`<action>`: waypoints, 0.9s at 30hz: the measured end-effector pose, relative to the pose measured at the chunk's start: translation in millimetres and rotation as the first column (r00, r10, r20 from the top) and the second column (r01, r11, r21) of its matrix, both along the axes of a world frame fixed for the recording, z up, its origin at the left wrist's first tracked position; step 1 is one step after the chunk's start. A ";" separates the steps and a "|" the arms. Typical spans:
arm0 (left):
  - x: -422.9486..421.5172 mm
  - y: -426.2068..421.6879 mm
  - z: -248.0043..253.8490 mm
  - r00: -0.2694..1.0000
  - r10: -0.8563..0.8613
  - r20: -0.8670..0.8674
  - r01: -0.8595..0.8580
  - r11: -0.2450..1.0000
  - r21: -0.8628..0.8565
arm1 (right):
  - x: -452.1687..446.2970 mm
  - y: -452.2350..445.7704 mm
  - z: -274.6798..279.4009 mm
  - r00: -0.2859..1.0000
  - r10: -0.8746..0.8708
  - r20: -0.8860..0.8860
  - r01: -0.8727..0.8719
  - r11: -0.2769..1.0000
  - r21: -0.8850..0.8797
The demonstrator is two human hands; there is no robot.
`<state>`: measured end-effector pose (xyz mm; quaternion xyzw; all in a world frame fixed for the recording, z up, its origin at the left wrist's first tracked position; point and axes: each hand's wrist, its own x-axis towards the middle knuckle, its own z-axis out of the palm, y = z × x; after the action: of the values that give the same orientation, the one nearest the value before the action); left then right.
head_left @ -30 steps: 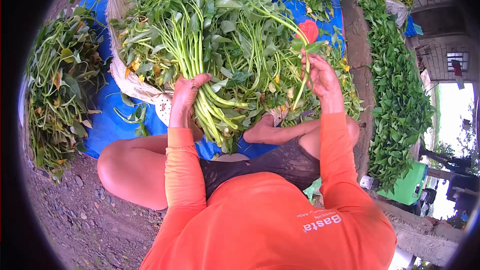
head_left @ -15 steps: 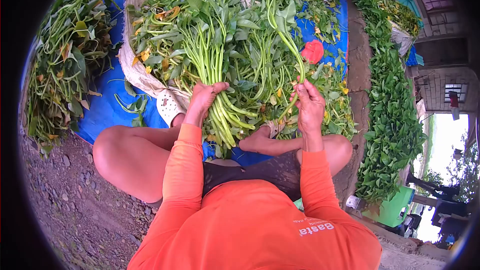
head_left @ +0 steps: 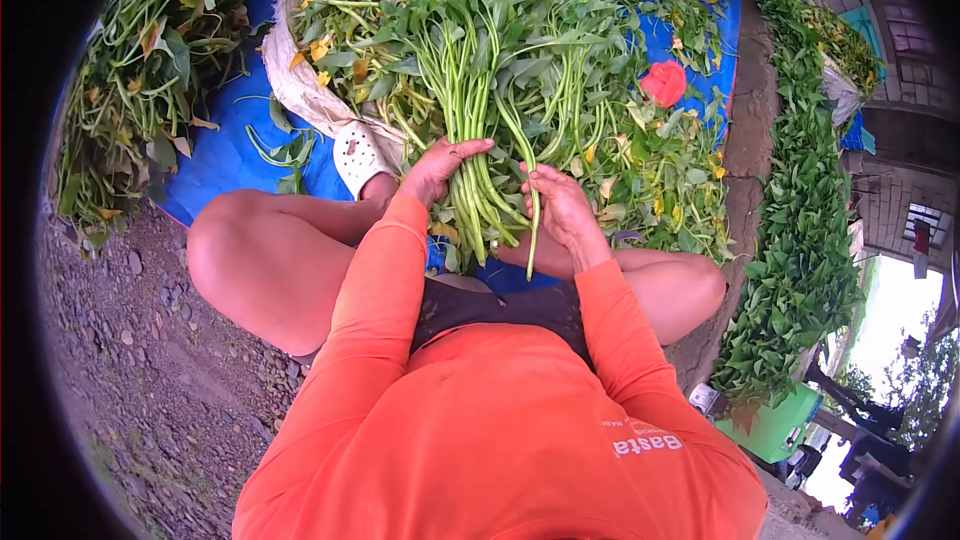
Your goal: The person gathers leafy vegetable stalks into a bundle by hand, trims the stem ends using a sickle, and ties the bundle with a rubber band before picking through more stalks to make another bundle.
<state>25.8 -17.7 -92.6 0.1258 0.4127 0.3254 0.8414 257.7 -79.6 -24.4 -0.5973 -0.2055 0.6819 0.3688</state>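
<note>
My left hand (head_left: 437, 166) is closed around a thick bunch of water spinach (head_left: 468, 100), its leafy tops pointing away from me and its cut stem ends hanging toward my lap. Just to the right, my right hand (head_left: 560, 198) pinches a single water spinach stem (head_left: 534, 212), whose upper part lies beside the bunch. Beyond both hands spreads a heap of loose water spinach (head_left: 570, 90) with some yellowed leaves, partly on a pale woven sack (head_left: 305, 90).
A blue tarp (head_left: 215, 165) lies under the greens. Another leafy pile (head_left: 150, 70) rises at left, and a long row of bundled greens (head_left: 800, 210) runs along the right. A red object (head_left: 663, 84) sits on the heap. Gravel (head_left: 170, 370) covers the left ground.
My right hand has moved left and down, bringing its stem from the right of the heap to beside the bunch. My left hand keeps its hold. The view has shifted slightly.
</note>
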 end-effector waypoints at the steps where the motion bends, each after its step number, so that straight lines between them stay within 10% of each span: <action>1: 0.9 -2.1 -5.7 1.000 0.018 0.007 -0.018 1.000 0.007 | 4.7 1.1 5.1 0.998 -0.050 -0.040 0.051 0.998 0.031; 5: 3.3 -5.2 -4.9 0.994 0.079 -0.081 -0.076 0.996 0.040 | 22.1 15.0 59.7 0.933 -0.283 -0.224 0.337 0.906 0.258; 10: 33.3 -9.1 1.3 0.838 0.356 -0.413 -0.243 0.922 0.302 | 24.4 37.2 114.9 0.864 -0.415 0.286 0.164 0.769 0.618; 14: 34.6 -13.4 13.2 0.908 0.294 -0.300 -0.214 0.938 0.271 | 22.0 62.3 90.8 0.692 -0.481 0.538 -0.109 0.668 0.736; 17: 30.4 -15.4 17.9 0.936 0.261 -0.237 -0.209 0.951 0.226 | 6.4 54.0 48.9 0.725 -0.269 0.635 -0.219 0.784 0.581; 20: 23.4 -12.2 1.2 0.974 0.176 -0.145 -0.158 0.979 0.128 | -19.4 25.1 20.7 0.852 0.196 0.485 -0.241 0.970 0.031; 27: 17.3 -19.5 -15.5 0.994 0.109 -0.003 -0.108 0.991 0.078 | -29.0 8.5 -16.9 0.882 0.321 0.344 -0.278 0.946 -0.170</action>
<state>43.1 -37.2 -108.0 0.1368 0.4092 0.3860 0.8154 228.7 -71.1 -41.3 -0.6955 -0.3207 0.6176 0.1790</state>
